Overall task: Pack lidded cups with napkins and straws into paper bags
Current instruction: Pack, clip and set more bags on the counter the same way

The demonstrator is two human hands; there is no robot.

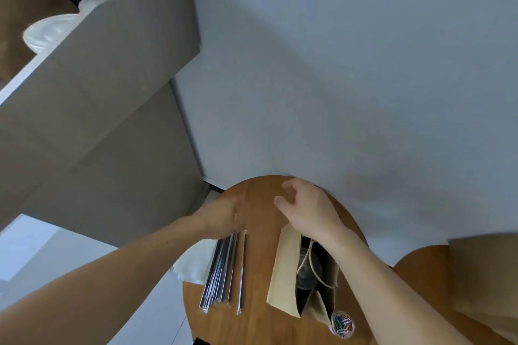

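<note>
An open brown paper bag (284,274) stands on the round wooden table (260,316), its string handles hanging into its mouth. Inside it a dark cup with a clear lid (307,272) shows partly. A bundle of wrapped straws (221,269) lies left of the bag, with one straw a little apart on its right. White napkins (193,263) lie under the bundle at the table's left edge. My left hand (221,216) is blurred at the straws' far ends; its grip is unclear. My right hand (307,204) hovers beyond the bag, fingers loosely curled and holding nothing.
A small clear tub of coloured paper clips (342,324) sits by the bag's near corner. A grey shelf unit (98,78) at the left holds clear plastic ware (47,31). A wall runs behind the table. A second wooden surface (420,263) and a tan object (485,274) are at the right.
</note>
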